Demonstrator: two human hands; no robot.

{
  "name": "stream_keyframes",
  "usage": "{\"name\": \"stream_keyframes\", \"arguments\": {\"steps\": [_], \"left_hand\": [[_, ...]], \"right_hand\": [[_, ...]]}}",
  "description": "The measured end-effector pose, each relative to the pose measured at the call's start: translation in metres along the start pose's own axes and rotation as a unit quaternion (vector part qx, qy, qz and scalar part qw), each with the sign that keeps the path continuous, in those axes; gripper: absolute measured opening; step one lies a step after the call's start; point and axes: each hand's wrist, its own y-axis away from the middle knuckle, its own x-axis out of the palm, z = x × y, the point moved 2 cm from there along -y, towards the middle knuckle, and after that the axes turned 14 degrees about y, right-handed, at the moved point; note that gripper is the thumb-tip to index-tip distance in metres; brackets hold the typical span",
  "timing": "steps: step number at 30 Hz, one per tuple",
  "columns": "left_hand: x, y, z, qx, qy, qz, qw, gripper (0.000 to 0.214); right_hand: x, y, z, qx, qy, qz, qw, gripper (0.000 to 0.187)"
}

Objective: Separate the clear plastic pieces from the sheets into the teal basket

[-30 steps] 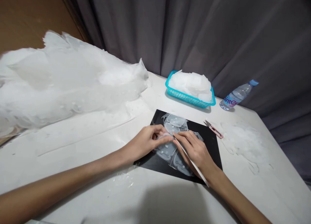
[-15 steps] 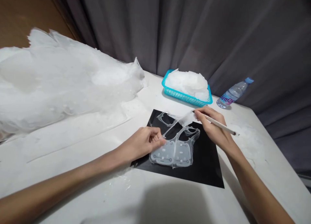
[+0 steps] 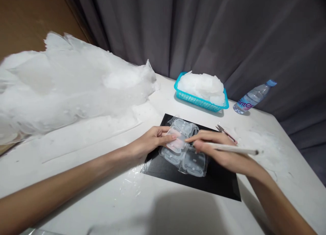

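Observation:
A clear silicone sheet of moulded pieces (image 3: 187, 152) lies on a black mat (image 3: 219, 180) on the white table. My left hand (image 3: 152, 140) rests on the sheet's left edge, with fingers pinching a thin translucent piece (image 3: 175, 143). My right hand (image 3: 219, 150) is closed around a thin white stick (image 3: 236, 148) that points right, and its fingertips touch the same piece from the right.
A teal basket (image 3: 201, 102) heaped with clear pieces stands behind the mat. Small pink snips (image 3: 226, 133) lie to the right, beside a loose scatter of clear scraps (image 3: 262, 146). A water bottle (image 3: 254, 97) lies at the back right. A big white heap (image 3: 63, 85) fills the left.
My right hand had lifted a strip of clear trim toward the basket; it has now come back down onto the sheet beside my left hand. The camera view shifted slightly.

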Motion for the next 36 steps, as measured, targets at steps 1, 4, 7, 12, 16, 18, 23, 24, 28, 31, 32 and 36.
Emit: {"name": "stream_keyframes", "arguments": {"steps": [1,4,7,12,16,18,23,24,28,31,32,36], "left_hand": [[-0.001,0.001,-0.001,-0.005,0.013,0.002,1.0,0.035],[0.0,0.004,-0.003,-0.017,0.031,0.009,0.999,0.035],[0.001,0.003,-0.003,-0.018,0.051,0.0,0.999,0.034],[0.004,0.001,0.0,0.007,0.088,0.006,0.996,0.031],[0.005,0.0,0.0,0.018,0.107,0.0,0.994,0.026],[0.006,-0.001,0.001,0.017,0.116,-0.01,0.993,0.022],[0.013,0.002,0.006,-0.008,0.15,-0.048,0.987,0.015],[0.016,0.003,0.006,-0.018,0.157,-0.046,0.986,0.015],[0.021,0.009,0.005,-0.039,0.143,-0.007,0.989,0.018],[0.013,0.008,0.002,-0.033,0.06,0.006,0.998,0.025],[0.009,0.006,0.001,-0.025,0.024,0.009,0.999,0.027],[0.0,0.001,0.001,-0.007,-0.085,0.012,0.996,0.028]], "right_hand": [[-0.008,0.001,-0.006,0.001,0.02,-0.041,0.999,0.038],[-0.016,0.003,-0.021,0.031,0.116,-0.154,0.981,0.055],[0.001,0.003,-0.026,0.031,0.186,-0.131,0.973,0.044],[0.033,-0.001,-0.025,0.049,0.12,-0.102,0.986,0.02],[0.033,-0.006,-0.027,0.098,0.019,-0.113,0.989,0.019],[0.03,-0.008,-0.028,0.113,-0.025,-0.093,0.989,0.021],[0.041,-0.01,-0.031,0.096,0.064,-0.124,0.986,0.014],[0.045,-0.011,-0.032,0.091,0.109,-0.148,0.979,0.011],[0.043,-0.009,-0.033,0.077,0.189,-0.152,0.967,0.01],[0.016,-0.002,-0.028,0.067,0.149,-0.026,0.986,0.016],[0.004,0.0,-0.026,0.08,0.136,-0.023,0.987,0.023],[-0.022,-0.009,-0.016,0.065,0.106,-0.099,0.987,0.023]]}}
